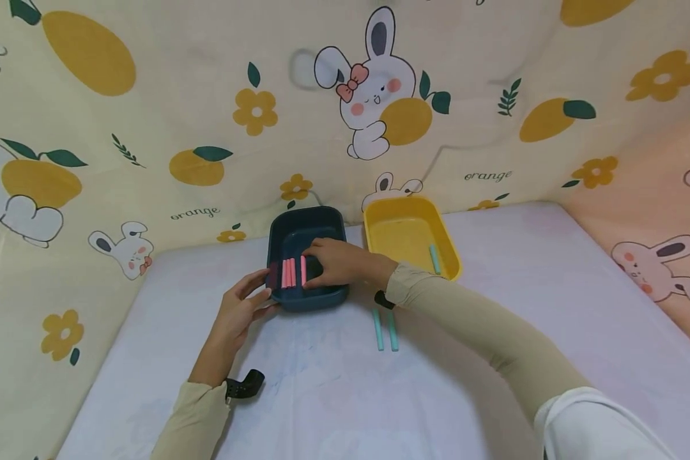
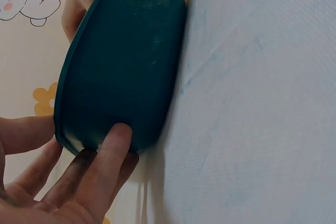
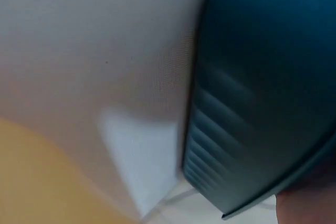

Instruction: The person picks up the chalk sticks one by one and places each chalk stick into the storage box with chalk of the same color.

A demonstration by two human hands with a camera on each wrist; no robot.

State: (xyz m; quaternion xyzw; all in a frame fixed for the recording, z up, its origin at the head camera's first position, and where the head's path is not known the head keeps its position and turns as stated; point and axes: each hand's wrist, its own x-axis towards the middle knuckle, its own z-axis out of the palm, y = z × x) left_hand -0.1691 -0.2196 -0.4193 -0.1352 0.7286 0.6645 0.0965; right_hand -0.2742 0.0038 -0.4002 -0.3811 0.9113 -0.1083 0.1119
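Observation:
A dark blue box (image 1: 307,301) stands at the middle of the table. In it, three short pink sticks (image 1: 288,273) lie side by side. My right hand (image 1: 345,262) reaches into the box and pinches another pink stick (image 1: 303,271) by its two ends, between thumb and fingertip. With my left hand (image 1: 238,313) I hold the box's near left corner. In the left wrist view the thumb (image 2: 26,134) is at the rim and the fingers press the outer wall (image 2: 126,61). The right wrist view shows mostly the box's outer wall (image 3: 252,93); the stick is hidden there.
To the right stands a yellow box (image 1: 399,230) with one teal stick (image 1: 434,259) inside. Two more teal sticks (image 1: 385,331) lie on the white cloth (image 1: 333,396) in front, below my right forearm. A patterned curtain (image 1: 253,160) hangs close behind both boxes.

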